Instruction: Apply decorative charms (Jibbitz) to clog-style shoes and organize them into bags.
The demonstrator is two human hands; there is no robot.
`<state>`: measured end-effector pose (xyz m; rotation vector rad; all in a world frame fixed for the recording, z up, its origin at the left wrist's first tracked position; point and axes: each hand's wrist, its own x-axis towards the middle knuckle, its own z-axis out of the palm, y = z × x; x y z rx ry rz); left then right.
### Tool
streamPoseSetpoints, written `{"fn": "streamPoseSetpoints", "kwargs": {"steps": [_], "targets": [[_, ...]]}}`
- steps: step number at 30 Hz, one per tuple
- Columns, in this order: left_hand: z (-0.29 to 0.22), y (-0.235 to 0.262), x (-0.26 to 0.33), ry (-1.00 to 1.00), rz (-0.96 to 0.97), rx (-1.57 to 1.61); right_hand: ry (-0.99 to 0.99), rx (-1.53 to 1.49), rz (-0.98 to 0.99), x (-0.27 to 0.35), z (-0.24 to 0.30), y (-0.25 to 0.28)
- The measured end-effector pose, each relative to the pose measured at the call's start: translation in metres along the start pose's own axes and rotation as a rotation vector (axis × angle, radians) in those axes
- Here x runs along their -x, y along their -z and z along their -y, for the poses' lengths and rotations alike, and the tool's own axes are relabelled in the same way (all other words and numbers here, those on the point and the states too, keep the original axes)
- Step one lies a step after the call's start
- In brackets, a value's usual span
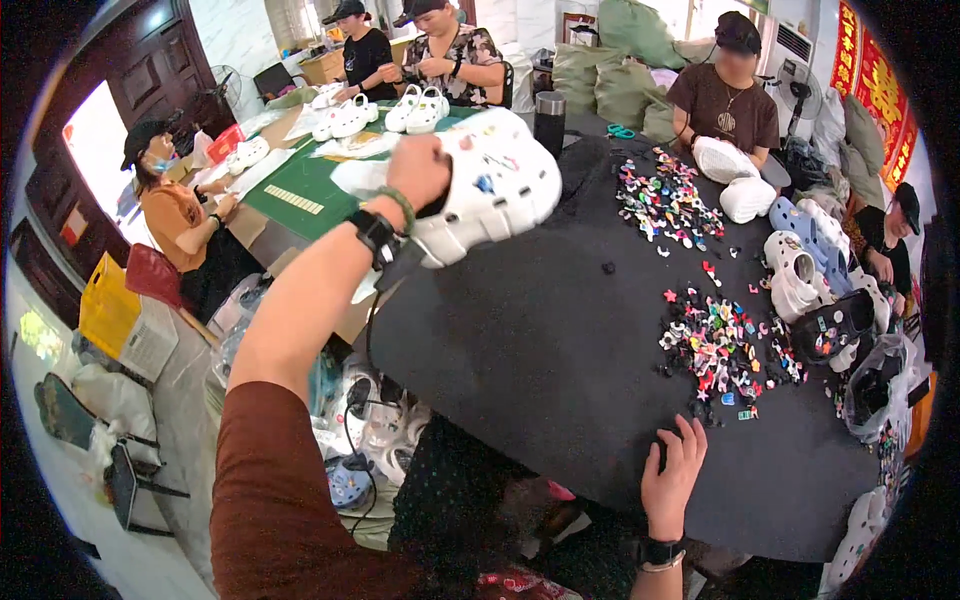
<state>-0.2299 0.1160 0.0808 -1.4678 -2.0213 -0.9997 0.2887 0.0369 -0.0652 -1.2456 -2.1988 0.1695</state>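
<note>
My left arm stretches forward over the table, and my left hand (420,180) is closed on a white clog (505,195) at its opening. A few small coloured charms dot the clog's upper; its toe points to the right. Low on the right, my right hand (672,472) rests by the dark table (500,330) with fingers spread and nothing in them. Just beyond its fingertips lies a pile of small coloured shoe charms (715,345). A second charm pile (668,198) sits farther back.
White clogs (350,117) stand on a green mat (285,190) at far left. More clogs (795,275), a black one (832,328) and a plastic bag (885,385) crowd the right edge. A dark tumbler (549,124) stands at the back. Several co-workers sit around.
</note>
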Motion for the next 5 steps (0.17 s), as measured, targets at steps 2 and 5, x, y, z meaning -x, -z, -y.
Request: {"fn": "streamPoseSetpoints", "kwargs": {"steps": [2,5], "targets": [[0.031,-0.014,-0.027,0.05,-0.056,-0.133,-0.018,0.008,0.021,-0.001,-0.001,-0.001],[0.067,-0.031,-0.063,0.166,-0.088,-0.265,-0.04,0.028,0.078,0.001,-0.008,-0.003]]}}
